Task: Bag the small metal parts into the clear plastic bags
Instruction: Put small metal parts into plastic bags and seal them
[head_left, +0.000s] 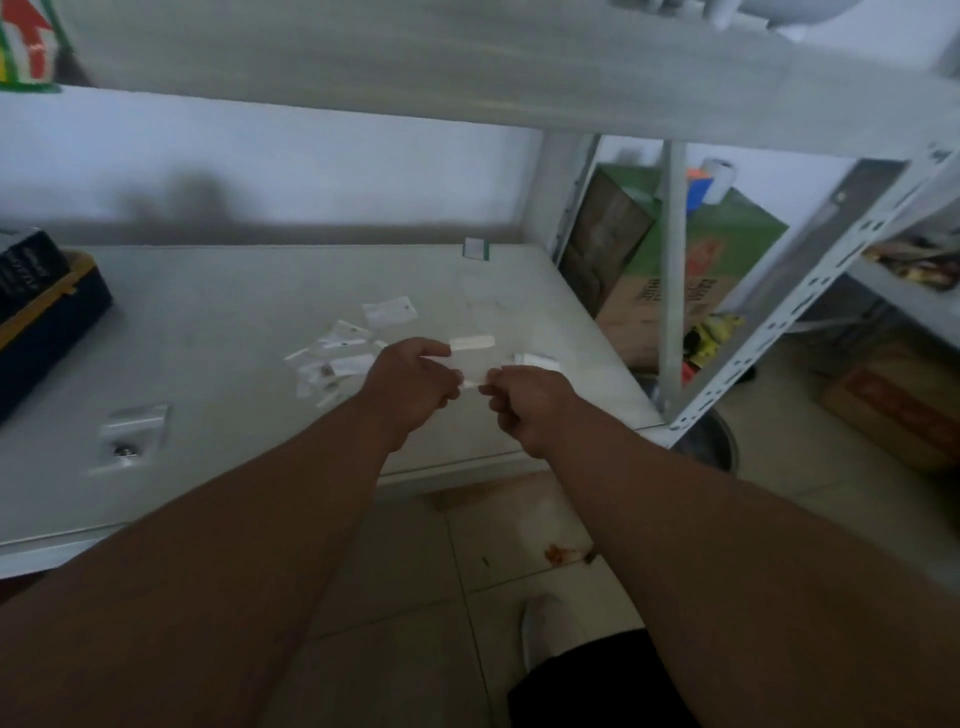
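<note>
The small clear plastic bag (470, 361) pinched between both hands looks thin and glossy, with a white matt strip along its top; the scattered clear plastic bags (337, 358) at nine o'clock from it share that slick film look. The white table top (208, 322) is smooth and matt — faintly smudged. At three o'clock stands a white perforated metal shelf upright (810, 291) with a painted, satin finish, and behind it a brown cardboard box (644, 312) — dull and papery.

Clear, white-striped bag (470, 358), white table (218, 332), dark blue, yellow-trimmed case (47, 322).
</note>
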